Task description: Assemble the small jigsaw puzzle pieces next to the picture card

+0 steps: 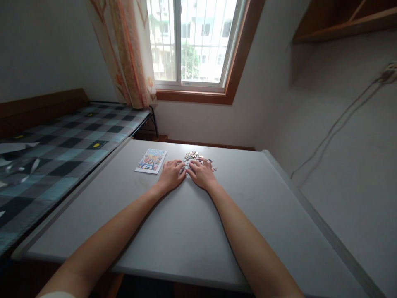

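Note:
A small heap of jigsaw puzzle pieces (194, 155) lies toward the far side of the white table (173, 231). My left hand (172, 174) rests at the heap's left edge, fingers curved and apart, touching the pieces. From the right, my right hand (202, 173) lies over the near part of the heap with its fingers spread. The two thumbs almost meet in front of the pieces, and both hands partly hide them. Left of my left hand, a colourful printed picture sheet (151, 161) with cartoon figures lies flat.
A bed with a checked cover (77, 136) stands along the table's left side, with a crumpled clear plastic item (23, 167) on it. Behind the table are a window (192, 41) and a curtain (127, 54). A cable (331, 126) hangs on the right wall.

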`<state>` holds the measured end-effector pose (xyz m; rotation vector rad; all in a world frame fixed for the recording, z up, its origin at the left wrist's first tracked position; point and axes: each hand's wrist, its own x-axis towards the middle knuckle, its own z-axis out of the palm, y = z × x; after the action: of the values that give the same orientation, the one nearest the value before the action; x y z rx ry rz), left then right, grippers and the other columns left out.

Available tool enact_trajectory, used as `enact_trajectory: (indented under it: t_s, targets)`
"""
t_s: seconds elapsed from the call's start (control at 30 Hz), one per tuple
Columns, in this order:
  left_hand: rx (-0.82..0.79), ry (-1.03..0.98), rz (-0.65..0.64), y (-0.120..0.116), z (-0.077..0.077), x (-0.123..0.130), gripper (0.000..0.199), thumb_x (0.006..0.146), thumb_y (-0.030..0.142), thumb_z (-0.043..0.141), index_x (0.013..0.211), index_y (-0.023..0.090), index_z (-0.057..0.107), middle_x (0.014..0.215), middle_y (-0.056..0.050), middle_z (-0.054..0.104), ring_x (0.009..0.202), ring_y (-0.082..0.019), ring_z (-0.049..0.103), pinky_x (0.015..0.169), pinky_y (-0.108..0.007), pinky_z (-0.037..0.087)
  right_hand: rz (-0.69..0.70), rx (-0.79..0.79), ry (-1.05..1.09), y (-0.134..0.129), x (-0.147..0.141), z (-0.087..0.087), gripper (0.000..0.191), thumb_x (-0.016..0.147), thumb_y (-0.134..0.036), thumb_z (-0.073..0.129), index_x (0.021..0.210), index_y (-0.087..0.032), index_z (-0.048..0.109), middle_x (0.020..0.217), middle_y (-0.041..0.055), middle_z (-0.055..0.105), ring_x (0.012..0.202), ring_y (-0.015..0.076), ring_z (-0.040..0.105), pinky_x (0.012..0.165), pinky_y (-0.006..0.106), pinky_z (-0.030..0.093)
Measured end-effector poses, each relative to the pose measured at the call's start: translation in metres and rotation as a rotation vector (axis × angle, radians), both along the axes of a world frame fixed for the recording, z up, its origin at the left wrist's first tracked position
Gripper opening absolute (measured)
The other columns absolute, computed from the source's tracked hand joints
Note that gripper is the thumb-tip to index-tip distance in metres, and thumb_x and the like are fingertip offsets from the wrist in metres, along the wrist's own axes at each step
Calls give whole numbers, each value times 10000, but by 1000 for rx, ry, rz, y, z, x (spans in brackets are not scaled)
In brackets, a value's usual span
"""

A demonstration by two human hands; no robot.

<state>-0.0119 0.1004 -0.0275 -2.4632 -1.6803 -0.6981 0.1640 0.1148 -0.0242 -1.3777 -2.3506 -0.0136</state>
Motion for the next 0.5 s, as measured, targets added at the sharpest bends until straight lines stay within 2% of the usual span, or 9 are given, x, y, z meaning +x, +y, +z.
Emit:
enact_trajectory:
  t_s: [0.07,0.13,0.23,0.4,0.5]
  targets:
    - [-12,35,15,-2,0,2,354,920,374,442,1193,221,607,1315,-94,568,1234,-256,491,1094,-470,307,13,6,10,1,0,-1,401,950,-460,444,1247,-242,601,1334,68,569,1279,299,340,1046,468,263]
    - [-51,71,56,-5,-1,4,429,930,413,408,1276,200,547,1379,-122,523,1305,-270,436,1122,-497,254,-40,23,32,1,1,-1,394,950,-445,447,1228,-222,615,1314,86,581,1261,302,357,1039,470,271]
    - [-159,113,110,-7,-4,7,639,923,533,353,1408,119,401,1477,-183,397,1397,-302,312,1135,-527,209,-101,24,56,1,0,-1,395,956,-456,426,1144,-202,662,1250,103,618,1230,308,380,1020,479,284]
    - [-247,174,60,-2,-8,8,847,891,662,259,1484,56,247,1549,-193,234,1454,-302,164,1166,-508,127,-26,42,123,3,-3,1,389,959,-453,426,1190,-227,642,1219,74,645,1209,273,405,1029,439,273]
    - [-249,188,25,3,-8,8,891,875,695,239,1493,54,224,1559,-183,206,1460,-290,140,1177,-476,116,-128,109,246,10,4,3,395,975,-424,391,1218,-220,627,1244,77,629,1181,257,421,1003,407,285]
